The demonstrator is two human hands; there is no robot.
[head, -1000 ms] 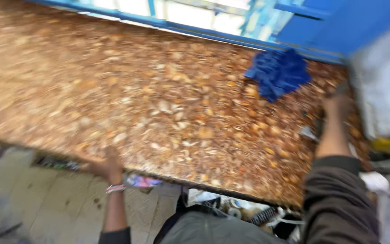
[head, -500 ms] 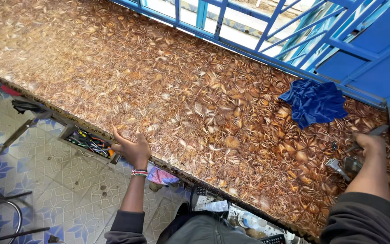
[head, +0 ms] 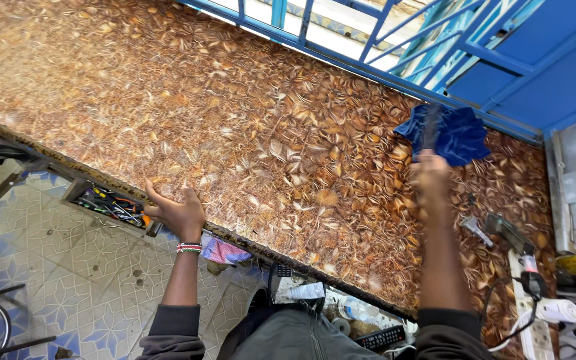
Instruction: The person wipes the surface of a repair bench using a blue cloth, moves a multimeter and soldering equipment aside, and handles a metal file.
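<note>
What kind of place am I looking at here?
Probably a small repair or handyman workshop. A long patterned worktop fills the view, an open box of hand tools sits under its edge, and loose tools and cables lie by the right hand.

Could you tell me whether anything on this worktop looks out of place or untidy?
Little stands out: a blue cloth lies crumpled near the far edge, and small metal parts are scattered at the right end.
</note>
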